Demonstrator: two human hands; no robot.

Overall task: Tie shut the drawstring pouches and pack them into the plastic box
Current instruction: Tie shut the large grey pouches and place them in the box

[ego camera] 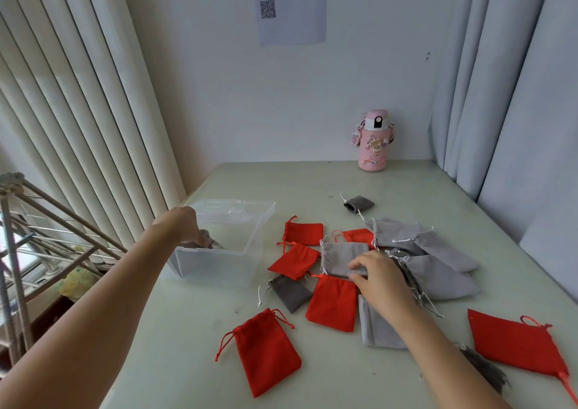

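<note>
A plain room in a home, seemingly a bedroom or spare-room corner, seen from above a pale green table (219, 315). The table's far edge meets a bare white wall (281, 102), where a printed sheet (292, 11) bearing a QR code (268, 9) is stuck up. Long cream curtains (78, 96) hang in folds along the left edge, lit by daylight, and grey-blue curtains (500, 80) hang along the right. A child's pink water bottle (373, 141), covered in cartoon stickers, stands upright near the far right corner. A metal folding clothes-drying rack (37, 221) stands on the floor off the left edge.
</note>
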